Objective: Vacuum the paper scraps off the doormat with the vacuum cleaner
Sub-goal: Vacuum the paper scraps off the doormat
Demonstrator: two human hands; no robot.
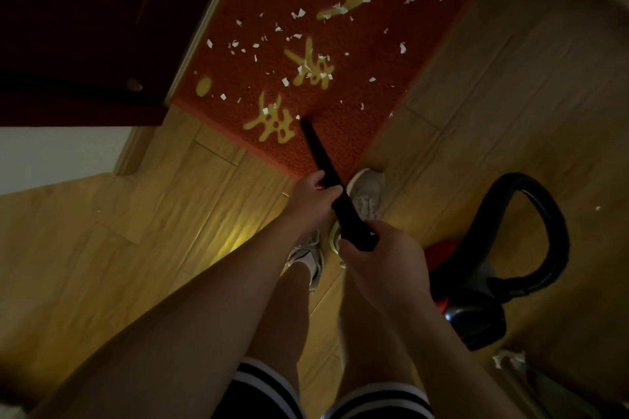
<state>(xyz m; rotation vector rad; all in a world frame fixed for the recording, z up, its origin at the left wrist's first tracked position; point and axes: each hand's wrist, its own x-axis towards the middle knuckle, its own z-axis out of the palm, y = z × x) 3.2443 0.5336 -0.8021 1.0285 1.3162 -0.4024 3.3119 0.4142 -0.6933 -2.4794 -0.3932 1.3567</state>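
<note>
Shorts (pixel 258 391) with white stripes fill the bottom edge, and two bare forearms reach forward from there. The right hand (pixel 381 248) grips the near end of a black tube (pixel 326 167), its fingers (pixel 349 248) wrapped round it. Just ahead, the left hand (pixel 308 201) holds the same tube further along, thumb on one side and fingers curled over the other.

Under the hands, two pale shoes stand on the wooden floor (pixel 102 248). The back shoe (pixel 311 255) is partly hidden by the left arm, and the toe of the front shoe (pixel 369 192) is just beside the near edge of the doormat (pixel 357 105).

To the right of the legs the vacuum cleaner (pixel 473 313) sits on the floor, a dark body with a red part. Its black hose (pixel 548 214) arches up in a loop. A crumpled whitish thing (pixel 507 359) lies near the bottom right corner, too dim to tell what it is.

The tube slants forward and left from the hands. Its tip is at the red doormat's near end, beside a yellow character (pixel 272 122); whether it touches the mat cannot be told. Past the tip, white paper scraps (pixel 299 13) lie scattered over most of the mat among more yellow characters. A dark red door (pixel 85 10) runs along the mat's left edge.
</note>
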